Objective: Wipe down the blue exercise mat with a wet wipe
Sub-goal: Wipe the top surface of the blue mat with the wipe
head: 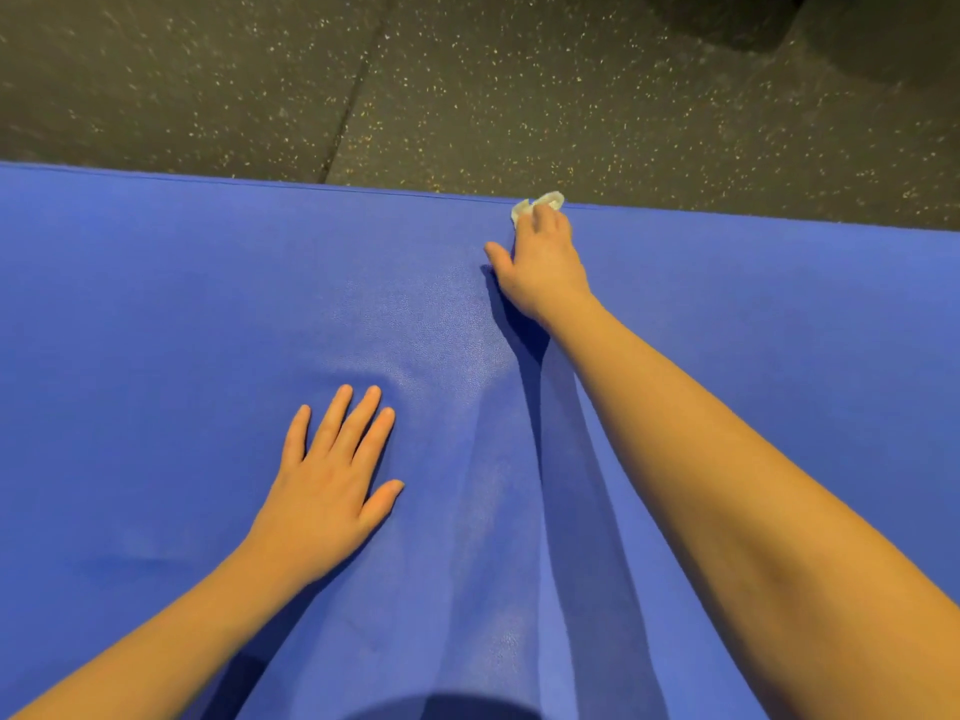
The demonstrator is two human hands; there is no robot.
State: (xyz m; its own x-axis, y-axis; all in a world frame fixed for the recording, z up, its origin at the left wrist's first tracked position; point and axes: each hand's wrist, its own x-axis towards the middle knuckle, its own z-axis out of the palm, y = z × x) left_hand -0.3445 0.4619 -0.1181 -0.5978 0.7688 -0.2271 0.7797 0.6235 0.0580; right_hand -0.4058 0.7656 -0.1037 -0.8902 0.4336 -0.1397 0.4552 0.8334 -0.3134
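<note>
1. Head view: we reach the right hand (540, 267) across the blue exercise mat (156, 304) to its far edge, where the mat meets the dark speckled floor (467, 85).
2. We have the right hand's fingers curled down over the wet wipe (543, 201), bunching it and pressing it onto the mat at the far seam. A crumpled white corner shows past the fingertips, and the thumb sticks out to the side.
3. We plant the left hand (332, 485) flat on the near part of the mat, palm down, fingers straight and spread, holding nothing. We judge that it is there to carry our weight on the long reach and to keep the mat from sliding.
4. Between the two hands a paler, glossy band runs toward us. We read it as a damp track from the wipe, which suggests the middle strip is done while the matte areas to either side are not.
5. We judge the wipe sits at the far end of a stroke. The next pull should need firm, even pressure so the bunched wipe does not roll.
</note>
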